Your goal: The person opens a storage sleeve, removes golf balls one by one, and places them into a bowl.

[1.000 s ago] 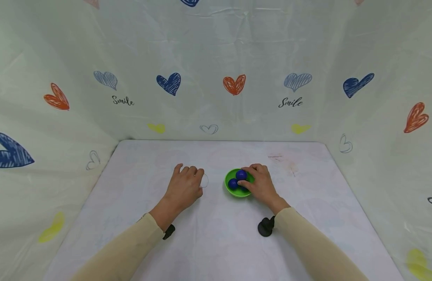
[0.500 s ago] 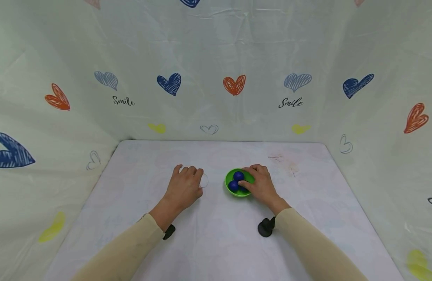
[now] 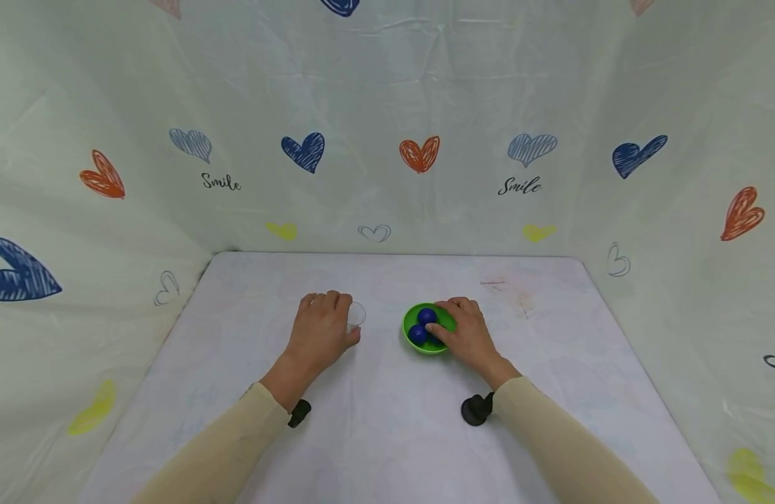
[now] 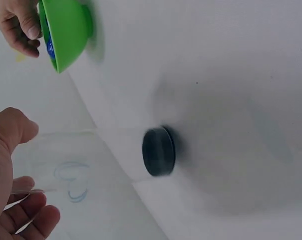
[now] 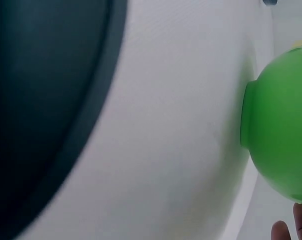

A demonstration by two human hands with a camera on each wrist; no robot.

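My left hand grips a clear see-through cylinder near its upper end. The left wrist view shows a dark disc-shaped end at the cylinder's bottom, close over the table, and thumb and fingers on opposite sides of the clear wall. To the right stands a green bowl with blue balls in it. My right hand reaches over the bowl's right side, thumb across a partly hidden ball, index fingertip at the far rim. Green shows between thumb and index finger. Fingertips appear beside the rim in the right wrist view.
The white table ends at a wall sheet printed with hearts and "Smile". Reddish marks stain the table at back right. Black wrist-worn devices hang below both sleeves.
My left hand has shifted slightly left and away with the clear cylinder. In the bowl, the blue balls have rolled a little and settled closer to me. The right hand stays almost still.
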